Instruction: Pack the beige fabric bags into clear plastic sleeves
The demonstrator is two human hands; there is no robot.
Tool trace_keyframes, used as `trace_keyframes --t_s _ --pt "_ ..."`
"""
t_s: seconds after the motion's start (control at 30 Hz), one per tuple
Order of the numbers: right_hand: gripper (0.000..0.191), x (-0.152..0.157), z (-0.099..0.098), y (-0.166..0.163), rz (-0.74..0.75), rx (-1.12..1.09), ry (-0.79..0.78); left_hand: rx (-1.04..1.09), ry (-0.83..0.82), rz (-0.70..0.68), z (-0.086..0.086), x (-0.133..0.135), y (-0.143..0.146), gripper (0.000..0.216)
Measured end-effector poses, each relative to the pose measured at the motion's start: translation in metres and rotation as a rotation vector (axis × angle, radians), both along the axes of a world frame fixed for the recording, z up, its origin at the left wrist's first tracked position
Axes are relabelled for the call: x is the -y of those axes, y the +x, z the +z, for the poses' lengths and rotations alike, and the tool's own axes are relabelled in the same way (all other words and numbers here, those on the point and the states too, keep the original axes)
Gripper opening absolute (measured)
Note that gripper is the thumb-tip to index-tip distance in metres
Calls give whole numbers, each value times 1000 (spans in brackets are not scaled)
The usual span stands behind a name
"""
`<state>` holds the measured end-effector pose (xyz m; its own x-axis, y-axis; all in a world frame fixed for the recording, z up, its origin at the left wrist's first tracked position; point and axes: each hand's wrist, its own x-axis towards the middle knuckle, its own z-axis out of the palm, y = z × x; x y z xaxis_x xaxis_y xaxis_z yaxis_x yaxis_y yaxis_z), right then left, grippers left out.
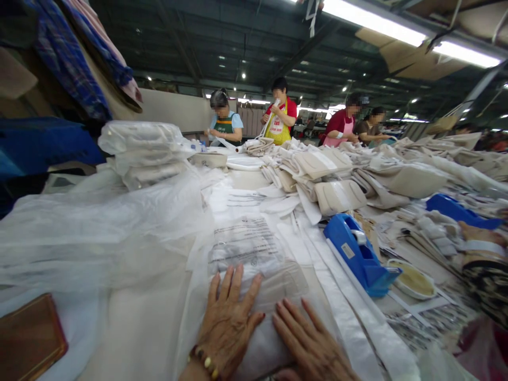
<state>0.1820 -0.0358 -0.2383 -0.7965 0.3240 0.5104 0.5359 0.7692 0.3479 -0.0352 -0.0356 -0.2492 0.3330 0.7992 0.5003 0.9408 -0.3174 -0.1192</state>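
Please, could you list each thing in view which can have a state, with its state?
Left hand: palm down, fingers spread
Right hand: palm down, fingers extended
Clear printed bag: flat under both hands
Beige pieces: folded, heaped
Plastic packages: stacked
Blue tape dispenser: set down, unheld
Bracelet: worn
Ceiling lights: lit
Plaid garment: hanging

Left hand (pixel 226 323) palm-down, 4 fingers (pixel 236 286) and thumb (pixel 256 318) spread; right hand (pixel 309 338) palm-down, slanted left.

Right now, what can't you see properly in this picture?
Head view: print on the clear bag, too small and blurred to read.
Head view: brown flat thing, cut off by the left edge.
Head view: bag's part under the left hand, hidden by that hand.
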Motion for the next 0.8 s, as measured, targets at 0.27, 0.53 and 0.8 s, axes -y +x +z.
trace_keyframes --t_s 0.27,0.53,0.8 --pt "56 13 -20 -7 -83 60 -75 174 -348 -62 55 13 -35 66" --pt "56 14 -24 -6 -53 -17 -106 922 -381 339 14 79 -75 34" --pt "48 15 -8 3 38 -67 -283 1253 -384 532 -17 67 -66 46"
